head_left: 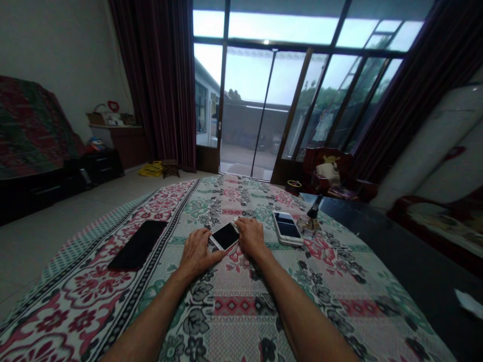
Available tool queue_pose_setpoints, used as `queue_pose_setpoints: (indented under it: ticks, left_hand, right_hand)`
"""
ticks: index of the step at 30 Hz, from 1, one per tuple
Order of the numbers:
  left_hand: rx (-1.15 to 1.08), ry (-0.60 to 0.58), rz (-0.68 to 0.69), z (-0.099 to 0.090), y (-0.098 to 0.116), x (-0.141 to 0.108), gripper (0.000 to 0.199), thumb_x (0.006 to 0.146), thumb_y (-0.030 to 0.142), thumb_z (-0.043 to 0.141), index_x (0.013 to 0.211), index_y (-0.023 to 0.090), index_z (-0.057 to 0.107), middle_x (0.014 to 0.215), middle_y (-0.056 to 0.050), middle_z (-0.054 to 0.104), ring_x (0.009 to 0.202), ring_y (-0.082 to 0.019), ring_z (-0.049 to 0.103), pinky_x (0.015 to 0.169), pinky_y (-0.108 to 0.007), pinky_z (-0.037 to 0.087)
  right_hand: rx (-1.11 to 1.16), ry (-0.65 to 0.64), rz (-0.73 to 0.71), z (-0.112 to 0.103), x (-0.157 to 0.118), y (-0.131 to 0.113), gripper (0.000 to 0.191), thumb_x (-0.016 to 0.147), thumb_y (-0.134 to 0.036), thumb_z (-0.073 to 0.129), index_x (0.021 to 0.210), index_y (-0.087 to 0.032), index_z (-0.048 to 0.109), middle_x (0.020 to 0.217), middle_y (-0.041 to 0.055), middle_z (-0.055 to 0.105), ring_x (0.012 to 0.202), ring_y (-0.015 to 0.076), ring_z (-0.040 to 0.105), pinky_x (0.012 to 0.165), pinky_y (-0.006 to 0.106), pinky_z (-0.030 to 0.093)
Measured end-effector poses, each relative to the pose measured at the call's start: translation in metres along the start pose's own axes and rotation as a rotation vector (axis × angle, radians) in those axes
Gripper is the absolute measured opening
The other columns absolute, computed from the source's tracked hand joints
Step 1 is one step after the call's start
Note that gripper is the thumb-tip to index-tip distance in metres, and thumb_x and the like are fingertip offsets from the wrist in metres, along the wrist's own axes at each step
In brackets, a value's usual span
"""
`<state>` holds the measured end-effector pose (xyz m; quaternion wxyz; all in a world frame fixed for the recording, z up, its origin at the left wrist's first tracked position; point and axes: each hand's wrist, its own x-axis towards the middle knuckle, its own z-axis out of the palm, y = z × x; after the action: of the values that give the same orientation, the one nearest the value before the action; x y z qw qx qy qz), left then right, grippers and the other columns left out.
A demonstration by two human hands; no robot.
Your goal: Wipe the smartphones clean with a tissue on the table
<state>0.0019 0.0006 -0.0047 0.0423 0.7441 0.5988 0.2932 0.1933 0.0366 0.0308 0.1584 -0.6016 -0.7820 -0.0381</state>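
A white smartphone point(225, 236) with a dark screen lies between my hands, low over the patterned tablecloth. My left hand point(198, 250) grips its left end, thumb stretched along the near edge. At the other end my right hand point(250, 236) is closed around the phone's corner, its fingertips partly hidden. To the right sits a stack of white phones point(287, 229), the top one with its screen up. Further left rests a larger black phone point(139, 245), lying flat.
Beside the phone stack stands a small glass bottle point(310, 223) with a black brush-like top. The flowered tablecloth point(241, 329) covers the round table. A dark surface point(392, 241) adjoins on the right. Beyond are a wooden chair point(328, 168), glass doors and curtains point(158, 85).
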Motion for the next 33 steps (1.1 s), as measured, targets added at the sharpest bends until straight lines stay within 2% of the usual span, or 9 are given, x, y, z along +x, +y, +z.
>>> queue_pose_setpoints:
  ticks: [2, 5, 10, 13, 17, 21, 26, 29, 33]
  left_hand:
    - [0.011, 0.023, 0.006, 0.000, 0.005, -0.001, 0.057, 0.069, 0.047, 0.072, 0.115, 0.014, 0.061, 0.123, -0.014, 0.061, 0.119, -0.032, 0.052, 0.104, -0.043, 0.040]
    - [0.037, 0.052, 0.014, 0.001, 0.012, -0.003, 0.053, 0.068, 0.046, 0.072, 0.108, 0.014, 0.061, 0.113, -0.014, 0.063, 0.112, -0.031, 0.055, 0.101, -0.042, 0.043]
    - [0.046, 0.084, 0.022, 0.005, 0.014, -0.004, 0.048, 0.068, 0.045, 0.072, 0.104, 0.016, 0.060, 0.107, -0.012, 0.062, 0.108, -0.030, 0.057, 0.098, -0.042, 0.045]
    - [0.039, 0.099, 0.036, 0.007, 0.011, -0.003, 0.036, 0.071, 0.039, 0.069, 0.099, 0.017, 0.060, 0.106, -0.011, 0.063, 0.107, -0.029, 0.058, 0.098, -0.041, 0.045]
    - [0.027, 0.126, 0.043, 0.009, 0.009, -0.003, 0.028, 0.074, 0.030, 0.064, 0.099, 0.018, 0.059, 0.108, -0.011, 0.063, 0.108, -0.027, 0.058, 0.098, -0.040, 0.044]
    - [0.026, 0.096, 0.036, 0.005, 0.011, -0.003, 0.039, 0.068, 0.041, 0.071, 0.099, 0.019, 0.059, 0.105, -0.010, 0.062, 0.107, -0.029, 0.057, 0.099, -0.041, 0.044]
    - [0.038, 0.061, 0.004, 0.002, 0.015, -0.003, 0.047, 0.067, 0.043, 0.071, 0.104, 0.017, 0.058, 0.108, -0.011, 0.062, 0.109, -0.031, 0.056, 0.098, -0.041, 0.044]
    - [0.033, 0.041, -0.001, 0.003, 0.014, -0.003, 0.046, 0.069, 0.043, 0.070, 0.106, 0.018, 0.059, 0.110, -0.011, 0.062, 0.111, -0.030, 0.056, 0.098, -0.040, 0.044]
    - [0.028, 0.046, 0.021, 0.005, 0.012, -0.002, 0.046, 0.069, 0.043, 0.070, 0.106, 0.018, 0.059, 0.111, -0.011, 0.062, 0.112, -0.030, 0.056, 0.100, -0.040, 0.043]
  right_hand:
    - [-0.010, 0.003, 0.057, -0.001, 0.004, 0.009, 0.037, 0.094, -0.018, 0.044, 0.121, -0.028, 0.066, 0.134, 0.0036, 0.062, 0.111, 0.0248, 0.052, 0.088, 0.038, 0.033]
    - [-0.017, 0.004, 0.037, -0.003, 0.003, 0.009, 0.037, 0.093, -0.018, 0.044, 0.123, -0.025, 0.065, 0.135, 0.0049, 0.061, 0.112, 0.0254, 0.051, 0.090, 0.039, 0.033]
    - [-0.003, -0.050, -0.150, -0.007, -0.010, -0.016, 0.036, 0.092, -0.015, 0.044, 0.120, -0.024, 0.065, 0.129, 0.0058, 0.063, 0.107, 0.0236, 0.051, 0.086, 0.036, 0.033]
    - [0.034, -0.069, -0.258, -0.007, -0.019, -0.033, 0.035, 0.092, -0.016, 0.045, 0.118, -0.025, 0.066, 0.129, 0.0044, 0.064, 0.104, 0.0229, 0.050, 0.083, 0.036, 0.033]
    - [0.102, -0.100, -0.349, -0.006, -0.023, -0.039, 0.032, 0.094, -0.019, 0.046, 0.116, -0.027, 0.068, 0.129, 0.0018, 0.064, 0.100, 0.0217, 0.050, 0.081, 0.034, 0.033]
    - [0.083, -0.092, -0.211, -0.008, -0.015, -0.022, 0.037, 0.093, -0.016, 0.044, 0.119, -0.028, 0.067, 0.133, 0.0027, 0.062, 0.109, 0.0231, 0.049, 0.087, 0.036, 0.033]
    - [0.001, 0.002, 0.052, -0.005, -0.004, 0.001, 0.040, 0.093, -0.018, 0.043, 0.128, -0.023, 0.062, 0.152, 0.0073, 0.045, 0.128, 0.0296, 0.039, 0.099, 0.043, 0.031]
    - [-0.004, 0.047, 0.098, -0.003, -0.002, 0.004, 0.040, 0.091, -0.018, 0.045, 0.128, -0.019, 0.060, 0.149, 0.0111, 0.045, 0.130, 0.0299, 0.037, 0.102, 0.043, 0.030]
    - [0.015, 0.013, 0.063, -0.004, -0.001, 0.000, 0.035, 0.090, -0.018, 0.047, 0.121, -0.018, 0.064, 0.134, 0.0120, 0.056, 0.118, 0.0272, 0.045, 0.097, 0.039, 0.035]
